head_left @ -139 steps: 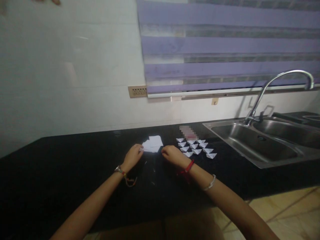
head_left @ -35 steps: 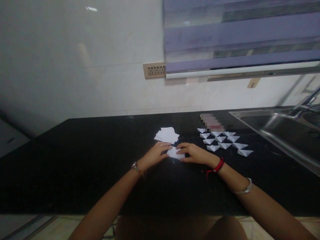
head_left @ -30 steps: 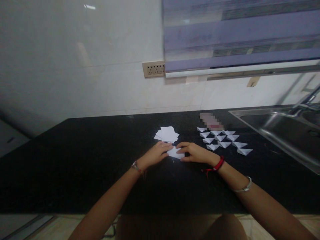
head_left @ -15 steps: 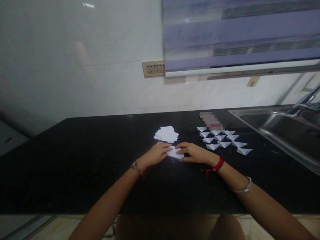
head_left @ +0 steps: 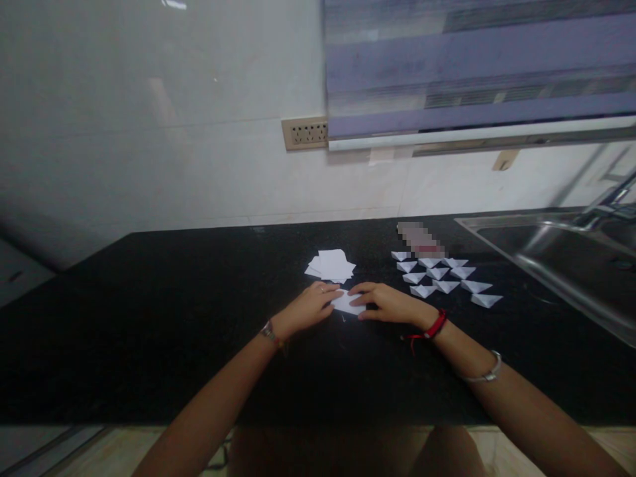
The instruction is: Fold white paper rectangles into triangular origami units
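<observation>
Both hands rest on a black countertop [head_left: 149, 318], pinching one small white paper piece [head_left: 348, 303] between them. My left hand [head_left: 311, 306] holds its left edge with curled fingers. My right hand [head_left: 387, 303] grips its right edge, fingers bent over it. Just behind the hands lies a small stack of white paper squares [head_left: 332, 265]. To the right, several folded white paper triangles [head_left: 444, 281] lie in rows on the counter.
A steel sink [head_left: 561, 258] with a faucet sits at the right end of the counter. A blurred small object [head_left: 420, 240] lies behind the triangles. A wall socket [head_left: 304, 132] and a purple striped blind [head_left: 477, 73] are on the tiled wall.
Earlier the hands were at the paper stack; since then one piece has come forward and both hands hold it. Over the last second the hands have barely moved.
</observation>
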The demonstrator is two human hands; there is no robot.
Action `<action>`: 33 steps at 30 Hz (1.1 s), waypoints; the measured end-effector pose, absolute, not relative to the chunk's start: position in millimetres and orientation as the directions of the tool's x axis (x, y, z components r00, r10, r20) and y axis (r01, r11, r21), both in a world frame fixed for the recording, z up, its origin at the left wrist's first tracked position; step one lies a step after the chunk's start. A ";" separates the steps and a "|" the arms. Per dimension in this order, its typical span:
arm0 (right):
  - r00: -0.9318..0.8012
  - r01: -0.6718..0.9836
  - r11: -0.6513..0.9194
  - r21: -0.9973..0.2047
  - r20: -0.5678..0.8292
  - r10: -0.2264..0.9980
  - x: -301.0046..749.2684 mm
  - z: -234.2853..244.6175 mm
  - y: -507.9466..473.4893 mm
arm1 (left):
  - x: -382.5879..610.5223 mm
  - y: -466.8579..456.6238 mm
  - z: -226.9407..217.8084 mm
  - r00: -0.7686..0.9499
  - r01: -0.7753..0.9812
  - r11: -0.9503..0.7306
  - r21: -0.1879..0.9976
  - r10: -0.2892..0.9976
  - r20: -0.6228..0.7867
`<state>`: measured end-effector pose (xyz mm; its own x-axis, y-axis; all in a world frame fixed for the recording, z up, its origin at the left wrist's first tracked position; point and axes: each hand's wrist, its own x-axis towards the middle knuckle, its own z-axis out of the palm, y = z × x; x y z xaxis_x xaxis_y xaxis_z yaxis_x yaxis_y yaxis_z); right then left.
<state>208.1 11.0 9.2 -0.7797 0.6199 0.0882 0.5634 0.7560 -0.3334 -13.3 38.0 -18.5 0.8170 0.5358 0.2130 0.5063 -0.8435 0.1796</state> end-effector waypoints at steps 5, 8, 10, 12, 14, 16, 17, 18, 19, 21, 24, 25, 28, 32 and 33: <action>-0.789 0.561 0.762 -0.323 0.070 0.610 208.3 9.1 10.4 | -13.1 36.8 -16.7 0.825 0.529 -0.844 0.085 0.535 0.183; -0.801 0.547 0.776 -0.314 0.073 0.595 209.1 9.6 10.1 | -12.4 35.5 -15.0 0.825 0.543 -0.837 0.071 0.548 0.142; -0.807 0.532 0.784 -0.321 0.089 0.584 209.1 9.1 10.3 | -11.6 34.6 -14.1 0.818 0.559 -0.826 0.076 0.564 0.110; -0.795 0.528 0.779 -0.337 0.125 0.593 208.0 7.7 11.3 | -10.9 33.8 -13.3 0.812 0.571 -0.818 0.076 0.576 0.094; -0.764 0.546 0.766 -0.339 0.173 0.622 205.7 5.4 13.0 | -10.1 32.7 -12.2 0.810 0.576 -0.814 0.066 0.580 0.088; -0.740 0.568 0.762 -0.311 0.212 0.638 202.4 2.4 15.6 | -9.4 31.5 -10.5 0.810 0.577 -0.815 0.055 0.580 0.085; -0.739 0.575 0.767 -0.285 0.222 0.636 200.5 0.8 17.0 | -9.1 30.8 -9.5 0.811 0.577 -0.815 0.051 0.579 0.083; -0.742 0.579 0.774 -0.257 0.229 0.631 198.7 -0.6 18.6 | -8.7 30.1 -8.5 0.812 0.576 -0.816 0.049 0.578 0.082; -0.744 0.584 0.779 -0.228 0.233 0.626 196.9 -1.9 20.0 | -8.4 29.4 -7.6 0.812 0.576 -0.816 0.048 0.578 0.082; -0.742 0.600 0.779 -0.183 0.237 0.627 194.0 -3.4 22.1 | -7.9 28.0 -6.2 0.810 0.577 -0.815 0.054 0.580 0.086; -0.734 0.628 0.767 -0.134 0.223 0.641 191.5 -2.9 23.0 | -7.5 26.6 -5.5 0.807 0.577 -0.814 0.071 0.581 0.102; -0.734 0.635 0.764 -0.118 0.215 0.644 191.2 -2.2 22.8 | -7.4 26.3 -5.7 0.806 0.577 -0.813 0.079 0.582 0.109; -0.740 0.643 0.761 -0.084 0.188 0.646 191.1 -0.4 22.1 | -7.2 26.1 -6.5 0.798 0.579 -0.808 0.108 0.589 0.126; -0.730 0.659 0.748 -0.077 0.174 0.661 190.3 -0.9 22.6 | -6.9 26.6 -7.0 0.798 0.578 -0.808 0.114 0.589 0.127; -0.727 0.663 0.745 -0.074 0.175 0.664 189.9 -1.2 22.8 | -6.8 26.7 -7.0 0.801 0.575 -0.810 0.112 0.586 0.126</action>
